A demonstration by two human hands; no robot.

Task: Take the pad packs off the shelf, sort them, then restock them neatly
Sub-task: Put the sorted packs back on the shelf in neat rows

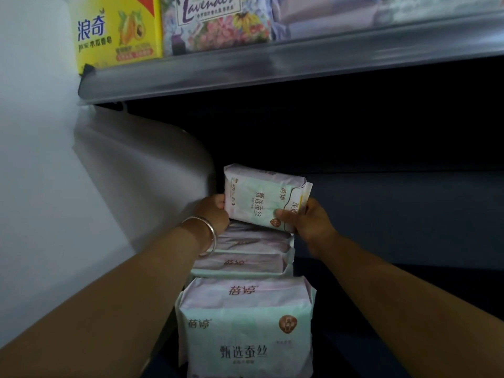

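Note:
A pale green and pink pad pack (261,199) is held turned on its side at the back of a dark lower shelf. My left hand (214,212), with a silver bangle on the wrist, grips its left end. My right hand (305,218) grips its right end, thumb across the front. Below it a row of matching pad packs (245,257) runs toward me along the shelf's left side. The nearest pack (245,331) stands upright with its printed front facing me.
A grey shelf edge (272,64) crosses overhead, carrying a yellow soap box (117,31), a floral Lavender box (215,23) and pale purple packs (327,17). A white wall (41,159) and white bracket (141,170) bound the left. The dark shelf floor (395,214) extends right.

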